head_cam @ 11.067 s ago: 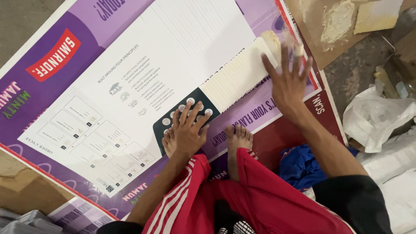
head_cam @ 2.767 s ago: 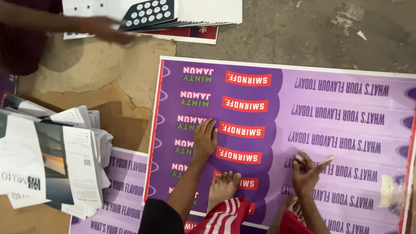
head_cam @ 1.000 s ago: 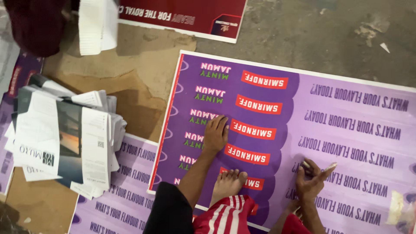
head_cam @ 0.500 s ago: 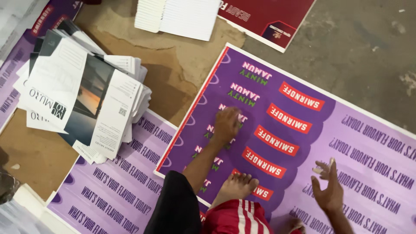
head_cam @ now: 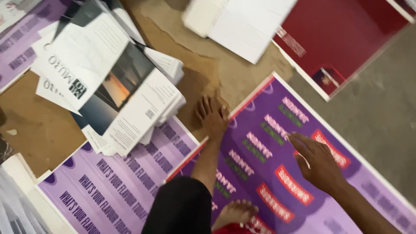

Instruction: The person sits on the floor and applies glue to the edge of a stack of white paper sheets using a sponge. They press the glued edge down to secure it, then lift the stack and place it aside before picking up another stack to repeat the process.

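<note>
My left hand (head_cam: 212, 116) lies flat with fingers spread on the brown cardboard, right at the left edge of a large purple printed sheet (head_cam: 277, 182). Over that purple sheet, my right hand (head_cam: 318, 162) reaches leftward, fingers stretched out and nothing visible in it. A messy pile of printed leaflets (head_cam: 112, 82) sits just left of my left hand, apart from it. My bare foot (head_cam: 234, 213) rests on the purple sheet near the bottom.
A stack of white sheets (head_cam: 242, 24) lies at the top middle. A red board (head_cam: 346, 39) is at the top right, bare concrete floor (head_cam: 385, 117) beside it. Another purple sheet (head_cam: 117, 182) lies at the lower left over brown cardboard (head_cam: 30, 130).
The view has swung left and tilted. My left hand has slid off the purple sheet to its left edge. My right hand has moved left and up across the sheet.
</note>
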